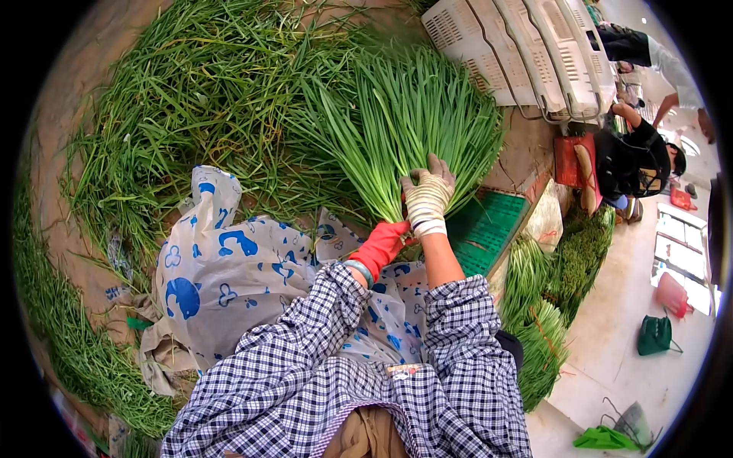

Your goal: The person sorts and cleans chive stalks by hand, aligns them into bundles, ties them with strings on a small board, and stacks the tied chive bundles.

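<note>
A large bunch of garlic chives [405, 114] fans out in front of me, its long flat leaves pointing away. My left hand [382, 248], in a red glove, is closed around the gathered stem end. Just above and to the right, my right hand [426, 200], in a white-and-yellow striped glove with grey fingertips, grips the bunch where the leaves begin to spread. The stem ends are mostly hidden by the two gloves. Under my forearms, a whitish plastic sheet with blue prints [252, 259] covers my lap.
Loose green leaves [191, 99] lie heaped on the floor ahead and left. Stacked white crates [519, 53] stand at upper right. A green board [489, 229] sits beside my right hand, with tied green bunches [534, 343] further right. Other people [641, 156] are at the far right.
</note>
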### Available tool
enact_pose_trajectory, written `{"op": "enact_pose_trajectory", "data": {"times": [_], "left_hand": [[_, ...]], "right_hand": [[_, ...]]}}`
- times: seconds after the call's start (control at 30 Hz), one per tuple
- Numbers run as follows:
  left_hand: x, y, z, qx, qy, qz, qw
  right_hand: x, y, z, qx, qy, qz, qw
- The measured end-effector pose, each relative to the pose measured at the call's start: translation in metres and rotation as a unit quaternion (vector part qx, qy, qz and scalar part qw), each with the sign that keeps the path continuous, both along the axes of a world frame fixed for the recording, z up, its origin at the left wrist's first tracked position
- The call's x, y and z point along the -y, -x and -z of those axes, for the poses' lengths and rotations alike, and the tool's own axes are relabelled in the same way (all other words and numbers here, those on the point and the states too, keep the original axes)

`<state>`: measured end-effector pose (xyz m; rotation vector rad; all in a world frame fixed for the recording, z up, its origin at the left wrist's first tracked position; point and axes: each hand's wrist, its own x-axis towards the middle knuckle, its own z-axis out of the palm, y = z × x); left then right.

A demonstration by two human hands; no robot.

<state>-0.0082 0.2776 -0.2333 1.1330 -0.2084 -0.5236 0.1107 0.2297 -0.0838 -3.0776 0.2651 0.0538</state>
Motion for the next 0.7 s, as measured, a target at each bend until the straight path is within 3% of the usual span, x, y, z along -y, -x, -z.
{"op": "enact_pose_trajectory", "data": {"times": [0.17,0.27,0.3,0.37,0.4,0.5,0.53,0.63,0.7], "left_hand": [[-0.015,-0.010,-0.021,0.033,-0.126,0.072,0.989],[-0.043,-0.025,-0.075,-0.080,-0.037,0.037,0.995],[-0.053,-0.029,-0.096,-0.153,0.047,-0.017,0.987],[-0.054,-0.032,-0.097,-0.225,0.130,-0.070,0.963],[-0.048,-0.039,-0.082,-0.391,0.254,-0.029,0.884],[-0.041,-0.049,-0.069,-0.518,0.297,0.016,0.802],[-0.037,-0.052,-0.066,-0.526,0.386,0.030,0.757],[-0.039,-0.056,-0.074,-0.492,0.431,-0.002,0.756],[-0.027,-0.057,-0.047,-0.547,0.318,0.030,0.774]], "right_hand": [[0.009,-0.003,0.005,-0.001,-0.080,0.052,0.995],[0.020,0.001,0.015,0.120,-0.276,0.093,0.949],[0.017,0.004,0.004,0.120,-0.275,0.094,0.949],[0.004,0.018,-0.037,0.158,-0.115,-0.044,0.980],[0.001,0.026,-0.042,0.174,-0.116,-0.075,0.975],[0.004,0.044,-0.041,0.131,-0.122,-0.201,0.963],[0.003,0.047,-0.040,0.089,-0.135,-0.224,0.961],[0.000,0.053,-0.039,0.037,-0.147,-0.256,0.955],[0.000,0.054,-0.043,-0.011,-0.149,-0.226,0.963]]}}
